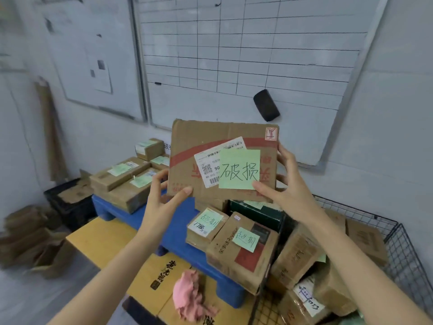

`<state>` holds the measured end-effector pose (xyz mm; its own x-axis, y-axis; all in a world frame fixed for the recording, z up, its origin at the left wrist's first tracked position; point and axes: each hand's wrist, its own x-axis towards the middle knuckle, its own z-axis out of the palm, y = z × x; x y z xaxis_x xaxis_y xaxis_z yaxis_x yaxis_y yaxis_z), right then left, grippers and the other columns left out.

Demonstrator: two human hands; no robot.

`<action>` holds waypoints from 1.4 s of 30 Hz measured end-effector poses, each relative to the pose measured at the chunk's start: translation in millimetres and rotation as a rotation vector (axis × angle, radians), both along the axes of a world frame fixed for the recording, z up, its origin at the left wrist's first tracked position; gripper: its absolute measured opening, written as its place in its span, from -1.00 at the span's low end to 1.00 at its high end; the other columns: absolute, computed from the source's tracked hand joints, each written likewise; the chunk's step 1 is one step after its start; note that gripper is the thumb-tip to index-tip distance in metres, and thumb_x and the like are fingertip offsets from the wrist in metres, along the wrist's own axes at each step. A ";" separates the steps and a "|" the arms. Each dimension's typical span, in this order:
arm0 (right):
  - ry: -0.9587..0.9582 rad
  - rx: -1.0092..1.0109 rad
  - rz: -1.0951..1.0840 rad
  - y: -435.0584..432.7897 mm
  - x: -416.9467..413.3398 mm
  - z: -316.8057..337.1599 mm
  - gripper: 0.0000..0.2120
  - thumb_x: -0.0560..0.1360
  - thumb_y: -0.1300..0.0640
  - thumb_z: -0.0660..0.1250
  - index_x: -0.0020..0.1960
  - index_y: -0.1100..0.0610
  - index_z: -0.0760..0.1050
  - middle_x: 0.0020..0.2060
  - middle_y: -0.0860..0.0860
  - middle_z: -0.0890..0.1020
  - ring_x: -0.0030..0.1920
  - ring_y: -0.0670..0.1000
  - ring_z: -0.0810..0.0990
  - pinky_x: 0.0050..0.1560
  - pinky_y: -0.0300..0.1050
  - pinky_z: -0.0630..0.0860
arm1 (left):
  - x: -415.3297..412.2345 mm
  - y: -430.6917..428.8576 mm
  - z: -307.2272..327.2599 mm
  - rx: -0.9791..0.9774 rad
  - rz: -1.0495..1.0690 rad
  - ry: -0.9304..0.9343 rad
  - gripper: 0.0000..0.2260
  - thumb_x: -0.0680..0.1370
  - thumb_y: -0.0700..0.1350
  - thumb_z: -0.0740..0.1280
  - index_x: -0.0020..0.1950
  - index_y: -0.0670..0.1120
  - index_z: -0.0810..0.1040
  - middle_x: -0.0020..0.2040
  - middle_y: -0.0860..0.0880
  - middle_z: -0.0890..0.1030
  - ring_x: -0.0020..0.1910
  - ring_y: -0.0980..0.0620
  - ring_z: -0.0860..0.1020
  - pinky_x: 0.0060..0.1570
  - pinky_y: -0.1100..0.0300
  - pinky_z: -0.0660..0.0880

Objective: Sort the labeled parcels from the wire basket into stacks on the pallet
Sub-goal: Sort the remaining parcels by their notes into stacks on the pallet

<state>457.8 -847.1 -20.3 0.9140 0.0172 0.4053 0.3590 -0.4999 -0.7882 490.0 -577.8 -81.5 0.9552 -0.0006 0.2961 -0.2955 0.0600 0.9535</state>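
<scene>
1. Flat cardboard parcel (201, 137): held upright at centre, printed face toward the camera, raised above the pallet and the basket and touching neither.
2. Green sticky note (239, 169): stuck on the parcel's face, handwritten in black, overlapping a white shipping label (206, 168).
3. Left hand (161, 195): gripping the parcel's lower left corner, thumb on the front face, fingers curled behind the edge.
4. Right hand (285, 184): gripping the right edge, thumb tip pressed at the note's lower right corner, fingers wrapped behind.
5. Blue pallet (178, 233): below the held parcel, carrying a stack of labelled boxes (121, 179) at its far left end and two labelled boxes (243, 249) side by side at its near right end.
6. Wire basket (403, 254): at right, just beside the pallet, holding tilted brown parcels (295, 254).
7. Whiteboard (246, 55): on the wall behind, ruled in a grid, with a black eraser (266, 108) stuck to it.
8. Pink cloth (189, 296): lying on yellow cartons (103, 238) in the foreground.
9. Black crate (68, 202): left of the pallet, on the floor.
</scene>
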 end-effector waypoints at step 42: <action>0.166 0.354 0.032 364.6 359.2 -107.0 -0.38 0.46 -0.10 0.45 0.32 -0.50 0.19 0.30 -0.13 0.53 0.28 -0.07 0.54 0.20 0.08 0.56 | 331.6 363.7 -47.6 0.341 0.131 -0.033 -0.36 0.42 0.18 0.43 0.43 0.31 0.22 0.24 0.07 0.53 -0.02 0.13 0.67 -0.05 0.08 0.65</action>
<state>817.0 -482.5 -127.4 0.9690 -0.0672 0.2378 0.2230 -0.1773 -0.9586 821.5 -214.1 -129.0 0.9437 0.0167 0.3302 -0.3103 -0.3002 0.9020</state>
